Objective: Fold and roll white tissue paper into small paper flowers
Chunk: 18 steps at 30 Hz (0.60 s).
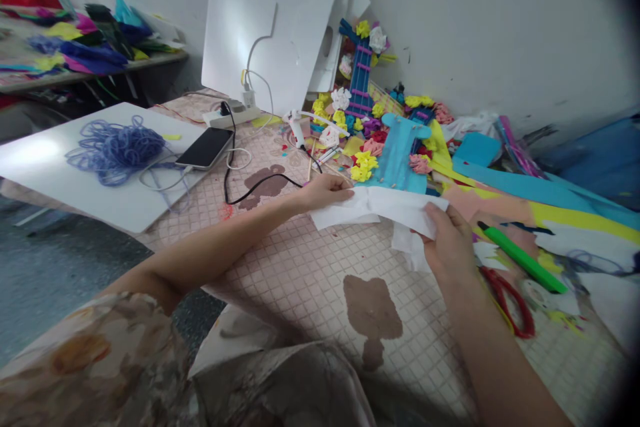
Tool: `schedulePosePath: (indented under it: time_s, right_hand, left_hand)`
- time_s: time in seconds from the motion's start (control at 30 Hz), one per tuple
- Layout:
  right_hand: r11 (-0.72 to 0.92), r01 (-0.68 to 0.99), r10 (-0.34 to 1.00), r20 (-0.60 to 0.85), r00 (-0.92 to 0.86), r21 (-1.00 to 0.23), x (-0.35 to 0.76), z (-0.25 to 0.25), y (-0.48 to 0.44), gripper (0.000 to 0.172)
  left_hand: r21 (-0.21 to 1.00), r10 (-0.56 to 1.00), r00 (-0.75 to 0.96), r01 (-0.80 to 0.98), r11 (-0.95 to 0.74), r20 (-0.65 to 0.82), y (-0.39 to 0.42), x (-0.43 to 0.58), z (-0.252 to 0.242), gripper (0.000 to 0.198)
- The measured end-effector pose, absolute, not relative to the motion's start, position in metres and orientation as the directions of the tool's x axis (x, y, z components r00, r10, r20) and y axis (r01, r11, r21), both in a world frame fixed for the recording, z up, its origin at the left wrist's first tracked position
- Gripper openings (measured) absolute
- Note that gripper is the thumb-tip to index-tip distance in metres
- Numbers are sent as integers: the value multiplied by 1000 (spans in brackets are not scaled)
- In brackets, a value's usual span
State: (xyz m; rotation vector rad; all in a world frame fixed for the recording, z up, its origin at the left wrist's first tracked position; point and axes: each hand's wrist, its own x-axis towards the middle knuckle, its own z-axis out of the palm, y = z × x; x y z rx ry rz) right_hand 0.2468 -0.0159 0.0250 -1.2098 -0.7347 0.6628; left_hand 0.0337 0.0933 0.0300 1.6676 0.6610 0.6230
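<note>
A strip of white crepe paper (395, 202) is stretched between my two hands, just above the table. My left hand (327, 192) pinches its left end, fingers closed. At the other end, my right hand (450, 233) grips the strip between thumb and fingers. More white paper (411, 248) hangs below the strip near my right hand. Beyond the strip stands a light blue paper piece (403, 153), with yellow crumpled-paper flowers (364, 165) beside it. Red-handled scissors (511, 303) and a green box cutter (525, 258) lie to the right of my right hand.
A white glue gun (295, 128) stands behind my left hand, its black cord (260, 181) crossing the table. Left are a phone (206, 148) and purple yarn (117, 149) on a white board (165, 210). Large white boards (260, 20) lean on the wall.
</note>
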Motion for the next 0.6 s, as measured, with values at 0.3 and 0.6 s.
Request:
schedulePosePath:
  time_s: [0.3,0.6]
  right_hand:
    - [279,-97,755,155,637,-955,244,24,-15,19]
    - [303,-113,732,155,663,-946,249,20,-14,19]
  left_hand:
    - [976,801,598,156,-151,29,93,36,31,22]
    - [978,862,505,158,-136,38,100,39,20,13]
